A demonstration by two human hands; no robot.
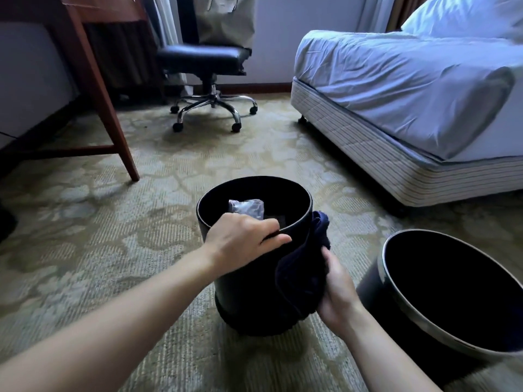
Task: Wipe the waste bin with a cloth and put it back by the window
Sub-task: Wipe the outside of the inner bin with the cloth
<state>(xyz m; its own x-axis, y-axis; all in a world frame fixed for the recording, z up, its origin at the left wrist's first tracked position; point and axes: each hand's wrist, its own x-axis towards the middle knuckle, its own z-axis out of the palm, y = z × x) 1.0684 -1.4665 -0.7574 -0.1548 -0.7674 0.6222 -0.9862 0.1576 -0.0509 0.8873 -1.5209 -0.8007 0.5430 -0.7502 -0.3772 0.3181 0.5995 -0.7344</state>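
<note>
Waste bin (pixel 243 295), black and round, upright on patterned carpet (pixel 85 222) at centre frame, just below the middle. Gripped at the near rim by left hand (pixel 244 239) — fingers hooked over the edge into the opening, thumb laid along the outside. Inside, toward the far wall, crumpled clear plastic wrapper (pixel 246 208). Against the bin's right outer wall, dark blue cloth (pixel 302 275), bunched and draped from just under the rim down toward the base. Held there by right hand (pixel 338 292), lower right of centre — fingers curled round the cloth's outer folds, pressing it to the wall. At lower right of frame, second black bin (pixel 370 290) with a pale rim, mouth open toward the camera, apart from the first. At upper centre, black office chair (pixel 203 59) on castors, grey bag (pixel 226 21) above its seat. Upper right, bed (pixel 396 89) with pale sheets. Upper left, wooden desk (pixel 111 123), one leg down on the carpet.
</note>
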